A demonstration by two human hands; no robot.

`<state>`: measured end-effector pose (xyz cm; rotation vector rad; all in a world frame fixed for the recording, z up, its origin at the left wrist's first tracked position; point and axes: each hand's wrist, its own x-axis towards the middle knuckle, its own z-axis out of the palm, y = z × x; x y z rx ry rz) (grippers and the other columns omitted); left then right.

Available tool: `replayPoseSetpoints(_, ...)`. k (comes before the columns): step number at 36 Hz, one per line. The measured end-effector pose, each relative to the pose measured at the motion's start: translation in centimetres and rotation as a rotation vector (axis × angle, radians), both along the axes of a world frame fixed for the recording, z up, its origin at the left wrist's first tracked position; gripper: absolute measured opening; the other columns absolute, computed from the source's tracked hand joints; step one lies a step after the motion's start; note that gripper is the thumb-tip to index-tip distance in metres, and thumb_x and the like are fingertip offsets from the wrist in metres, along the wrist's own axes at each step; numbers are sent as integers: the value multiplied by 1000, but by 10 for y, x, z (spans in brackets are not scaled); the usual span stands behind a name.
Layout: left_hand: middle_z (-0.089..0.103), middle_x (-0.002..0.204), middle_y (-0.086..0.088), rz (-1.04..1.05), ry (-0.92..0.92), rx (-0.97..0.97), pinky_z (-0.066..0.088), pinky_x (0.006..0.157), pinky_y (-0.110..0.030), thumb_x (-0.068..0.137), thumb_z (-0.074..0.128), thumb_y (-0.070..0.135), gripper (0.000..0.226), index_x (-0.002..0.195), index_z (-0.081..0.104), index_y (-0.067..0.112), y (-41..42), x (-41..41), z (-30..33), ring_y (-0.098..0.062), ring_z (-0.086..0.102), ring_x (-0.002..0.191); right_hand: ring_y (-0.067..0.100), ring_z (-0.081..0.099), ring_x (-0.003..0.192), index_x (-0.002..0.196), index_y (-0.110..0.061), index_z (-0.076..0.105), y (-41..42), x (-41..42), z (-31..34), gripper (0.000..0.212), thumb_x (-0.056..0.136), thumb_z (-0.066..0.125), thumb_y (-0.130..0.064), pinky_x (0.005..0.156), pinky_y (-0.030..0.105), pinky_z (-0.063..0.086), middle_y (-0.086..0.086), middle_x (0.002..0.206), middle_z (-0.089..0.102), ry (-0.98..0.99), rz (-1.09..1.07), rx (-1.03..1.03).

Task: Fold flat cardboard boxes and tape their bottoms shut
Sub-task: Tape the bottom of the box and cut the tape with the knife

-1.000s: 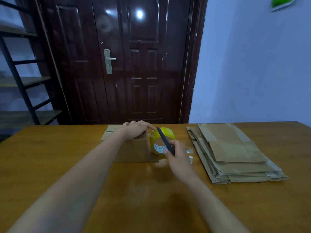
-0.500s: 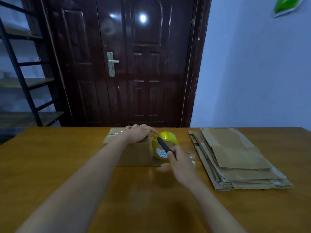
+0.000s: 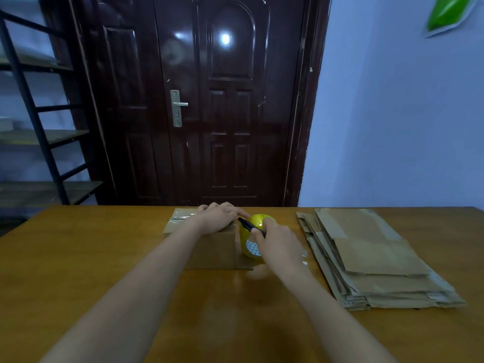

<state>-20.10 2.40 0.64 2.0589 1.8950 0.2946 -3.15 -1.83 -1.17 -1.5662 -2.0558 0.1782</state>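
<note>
A folded cardboard box (image 3: 209, 250) stands on the wooden table (image 3: 104, 258), its top flaps closed with clear tape across them. My left hand (image 3: 218, 217) rests flat on the right end of the box top. Right beside the box stands a yellow tape roll (image 3: 248, 239) on edge. My right hand (image 3: 275, 244) holds a dark, slim cutter (image 3: 248, 226) and partly covers the roll; the cutter's tip points toward the box's top right edge. Whether my right hand also grips the roll is hidden.
A stack of flat cardboard boxes (image 3: 372, 258) lies to the right on the table. Behind the table are a dark door (image 3: 222, 100) and, on the left, a black metal shelf frame (image 3: 39, 127).
My right hand has moved up and toward the box, bringing the cutter's tip closer to the top edge. The left hand has stayed on the box.
</note>
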Motion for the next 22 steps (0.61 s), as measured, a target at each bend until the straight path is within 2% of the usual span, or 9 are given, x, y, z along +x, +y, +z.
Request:
replayPoseSetpoints(5,40,139,12,-7,-37,7,11,107,-42,97,23,27,46,108,51,62,0,-2,0,-19,32,126,15,59,77,98,-22,54,5,1,7,19,97,47,-40,63,29,50,-4,82,58,-83,38,6)
replayPoseSetpoints(9,40,139,13,-17,-42,8,10,109,-41,99,23,28,45,112,53,59,0,-3,-1,-17,32,128,17,61,79,99,-21,56,7,3,12,19,95,50,-39,70,34,56,-2,84,61,-156,49,-10)
replayPoseSetpoints(14,39,139,12,-11,6,8,11,108,-41,101,18,33,46,120,51,59,0,-3,-2,-18,31,128,16,58,82,102,-22,58,-4,9,4,19,92,54,-36,63,28,46,-1,89,60,-275,151,-164)
replayPoseSetpoints(16,39,139,11,-15,12,4,10,107,-41,101,18,33,46,120,51,58,1,-2,-1,-18,31,128,17,57,78,89,-21,53,-8,14,-4,14,91,54,-35,60,28,43,0,85,59,-234,165,-197)
replayPoseSetpoints(19,39,139,10,-20,14,7,10,108,-41,100,18,32,46,121,50,59,-1,-1,0,-19,31,128,17,52,68,71,-18,48,-11,23,-13,24,89,56,-30,56,31,38,1,71,53,-114,232,-317)
replayPoseSetpoints(22,38,140,10,-26,29,-2,10,109,-42,100,16,31,48,123,47,59,-3,0,2,-19,30,129,17,49,66,77,-12,54,-19,27,-20,17,89,53,-24,58,31,37,1,71,50,-75,349,-450)
